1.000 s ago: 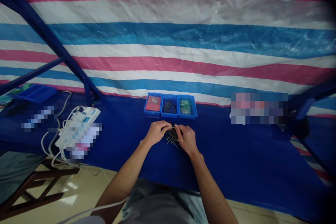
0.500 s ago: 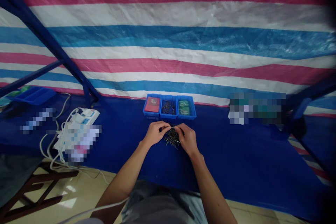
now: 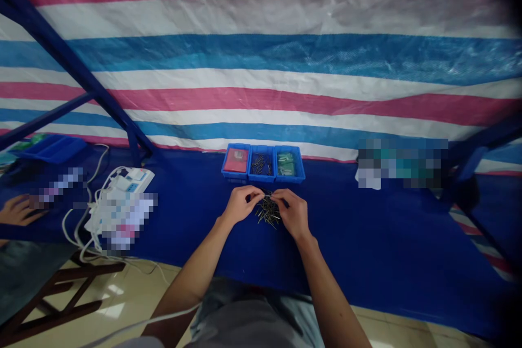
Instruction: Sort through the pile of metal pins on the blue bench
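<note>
At the lower centre of the frame, most of the thin piece (image 3: 267, 194) is covered by the fingertips that pinch it, so its ends and exact form are hard to make out. The left hand (image 3: 240, 205) holds it from the left with thumb and forefinger closed together, and the right hand (image 3: 293, 212) meets it from the right in a like narrow pinch; only a short stretch shows in the gap between them. Just below those fingertips lies a pile of dark slender pieces (image 3: 268, 213), its upper part partly hidden by the fingers, on the blue table (image 3: 367, 244). Near the hands, above them in the picture, three blue bins stand side by side: the left bin (image 3: 229, 175) with something red, the middle bin (image 3: 261, 178) with dark slender pieces, the right bin (image 3: 290, 179) with green and pale contents too small to tell. Pixelation masks items at centre left and centre right, and another person's hand (image 3: 20, 210) is cut off by the left edge.
</note>
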Demonstrator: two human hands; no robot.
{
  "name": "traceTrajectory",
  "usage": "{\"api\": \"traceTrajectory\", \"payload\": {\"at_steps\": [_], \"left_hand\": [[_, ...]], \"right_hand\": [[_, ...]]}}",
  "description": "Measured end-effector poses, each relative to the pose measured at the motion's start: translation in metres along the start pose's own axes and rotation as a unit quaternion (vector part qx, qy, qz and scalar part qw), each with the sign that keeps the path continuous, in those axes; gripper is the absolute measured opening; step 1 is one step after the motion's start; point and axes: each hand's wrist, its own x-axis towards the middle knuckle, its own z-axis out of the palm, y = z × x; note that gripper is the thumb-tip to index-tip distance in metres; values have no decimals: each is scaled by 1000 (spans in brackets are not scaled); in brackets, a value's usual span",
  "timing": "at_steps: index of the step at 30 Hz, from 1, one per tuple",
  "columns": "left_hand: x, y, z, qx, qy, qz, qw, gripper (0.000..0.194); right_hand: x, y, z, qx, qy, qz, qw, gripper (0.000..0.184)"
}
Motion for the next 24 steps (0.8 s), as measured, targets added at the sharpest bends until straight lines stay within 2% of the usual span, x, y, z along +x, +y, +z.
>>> {"api": "traceTrajectory", "payload": {"at_steps": [7,12,16,20,24], "left_hand": [[0,5,-1,0,25,-1,1000,18],[4,7,-3,11,112,-16,994,22],[23,6,-3,44,187,-32,981,27],[36,3,1,79,193,-63,976,32],[23,2,6,76,180,-71,978,30]], "right_hand": [[2,-5,-2,-13,15,9,1000,16],[1,-6,-2,-41,26,31,998,19],[0,-4,-3,-53,20,46,997,23],[1,0,-6,-67,29,56,996,24],[3,7,-10,-81,40,74,993,22]]}}
